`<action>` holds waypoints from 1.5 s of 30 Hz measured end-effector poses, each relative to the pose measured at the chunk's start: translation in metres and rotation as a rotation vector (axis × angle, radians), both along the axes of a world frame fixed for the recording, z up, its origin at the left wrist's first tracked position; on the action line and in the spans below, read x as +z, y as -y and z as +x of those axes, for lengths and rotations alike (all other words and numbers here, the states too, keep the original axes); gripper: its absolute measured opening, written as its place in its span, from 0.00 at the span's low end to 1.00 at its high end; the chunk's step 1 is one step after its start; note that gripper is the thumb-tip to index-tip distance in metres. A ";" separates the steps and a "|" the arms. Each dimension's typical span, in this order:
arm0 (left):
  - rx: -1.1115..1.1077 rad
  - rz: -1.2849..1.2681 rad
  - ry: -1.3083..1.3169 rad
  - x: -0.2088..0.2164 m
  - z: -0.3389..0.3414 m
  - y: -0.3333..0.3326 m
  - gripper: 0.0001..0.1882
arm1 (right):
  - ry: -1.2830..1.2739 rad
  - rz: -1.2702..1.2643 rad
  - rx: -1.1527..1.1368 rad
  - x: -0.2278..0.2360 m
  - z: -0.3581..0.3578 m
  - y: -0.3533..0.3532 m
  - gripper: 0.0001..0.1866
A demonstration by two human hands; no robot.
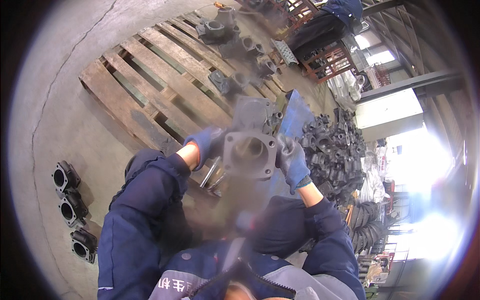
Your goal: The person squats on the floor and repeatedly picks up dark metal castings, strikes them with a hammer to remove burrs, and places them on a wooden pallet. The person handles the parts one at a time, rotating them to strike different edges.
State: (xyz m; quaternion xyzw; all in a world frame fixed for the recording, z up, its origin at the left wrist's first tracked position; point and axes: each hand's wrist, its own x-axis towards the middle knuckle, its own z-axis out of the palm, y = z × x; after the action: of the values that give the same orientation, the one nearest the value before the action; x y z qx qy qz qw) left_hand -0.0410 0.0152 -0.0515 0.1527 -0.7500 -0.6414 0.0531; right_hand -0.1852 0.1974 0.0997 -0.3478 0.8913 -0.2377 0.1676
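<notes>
From my place I follow the two gloved hands in the middle of the frame. The left hand (pixel 207 143) is closed at the left side of a grey flanged casting (pixel 250 136), and the right hand (pixel 293 161) grips its right edge; how the left fingertips lie, I cannot tell. The casting is at the centre, its round bore and a square flange with corner holes facing me. Behind the right hand I see a blue panel (pixel 296 116), and farther right a heap of dark castings (pixel 336 152). Below the left hand, a shiny metal rod (pixel 210 172) shows. A wooden pallet (pixel 155 70) occupies the upper left, with several other castings at its right part. Three black flanged castings (pixel 75 202) stand in a row on the concrete floor (pixel 30 165), at lower left.
</notes>
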 end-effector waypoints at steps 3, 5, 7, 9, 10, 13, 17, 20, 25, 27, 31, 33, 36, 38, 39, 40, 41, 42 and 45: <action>-0.048 0.045 0.155 0.020 0.011 -0.003 0.18 | 0.171 0.041 -0.128 -0.017 -0.014 -0.006 0.23; -0.070 0.063 0.241 0.035 0.013 -0.005 0.19 | 0.282 -0.044 -0.123 -0.035 -0.025 -0.017 0.23; -0.084 0.103 0.270 0.046 0.013 -0.008 0.19 | 0.320 -0.134 0.007 -0.057 -0.045 -0.026 0.22; -0.072 0.065 0.128 0.048 0.014 -0.011 0.21 | 0.291 -0.184 0.069 -0.081 -0.058 -0.040 0.21; -0.027 0.189 0.005 0.048 0.015 -0.015 0.22 | 0.224 -0.168 0.055 -0.090 -0.064 -0.044 0.21; -0.012 0.263 -0.025 0.042 0.014 -0.019 0.25 | 0.721 -0.304 -0.350 -0.105 -0.072 -0.055 0.17; -0.036 0.478 0.057 0.030 0.016 -0.023 0.24 | 0.881 -0.388 -0.505 -0.093 -0.057 -0.053 0.17; -0.109 0.224 0.103 0.019 0.019 -0.027 0.23 | 0.513 -0.043 -0.294 -0.066 -0.037 -0.052 0.17; -0.173 0.193 0.134 -0.011 0.020 -0.031 0.24 | 0.349 0.268 -0.230 -0.037 -0.018 -0.041 0.21; -0.197 0.161 0.124 -0.023 0.019 -0.032 0.24 | 0.347 0.255 -0.223 -0.035 -0.016 -0.038 0.21; -0.181 0.178 0.111 -0.030 0.016 -0.034 0.21 | 0.327 0.262 -0.230 -0.041 -0.019 -0.041 0.20; -0.172 0.258 0.188 -0.023 0.014 -0.035 0.21 | 0.546 0.043 -0.392 -0.043 -0.022 -0.044 0.19; -0.081 0.393 0.168 -0.006 0.015 -0.036 0.21 | 0.503 -0.042 -0.310 -0.040 -0.023 -0.045 0.18; -0.016 0.483 0.163 0.004 0.017 -0.036 0.21 | 0.502 -0.086 -0.222 -0.036 -0.024 -0.043 0.17; 0.018 0.529 0.158 0.008 0.018 -0.036 0.21 | 0.483 -0.051 -0.259 -0.035 -0.025 -0.041 0.16; 0.025 0.571 0.148 0.010 0.018 -0.036 0.24 | 0.492 -0.010 -0.280 -0.034 -0.027 -0.041 0.16; -0.031 0.465 0.130 0.011 0.019 -0.034 0.25 | 0.500 0.032 -0.300 -0.034 -0.030 -0.041 0.16; -0.086 0.346 0.112 0.011 0.019 -0.032 0.26 | 0.565 -0.071 -0.356 -0.037 -0.033 -0.044 0.16; -0.127 0.376 0.112 0.011 0.019 -0.031 0.26 | 0.873 -0.236 -0.341 -0.051 -0.049 -0.060 0.12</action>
State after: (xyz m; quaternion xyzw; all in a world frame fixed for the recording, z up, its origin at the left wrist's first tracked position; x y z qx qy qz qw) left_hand -0.0215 0.0457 -0.0401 0.1477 -0.6271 -0.7626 -0.0585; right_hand -0.2345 0.2570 0.0490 -0.0810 0.7490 -0.4851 0.4440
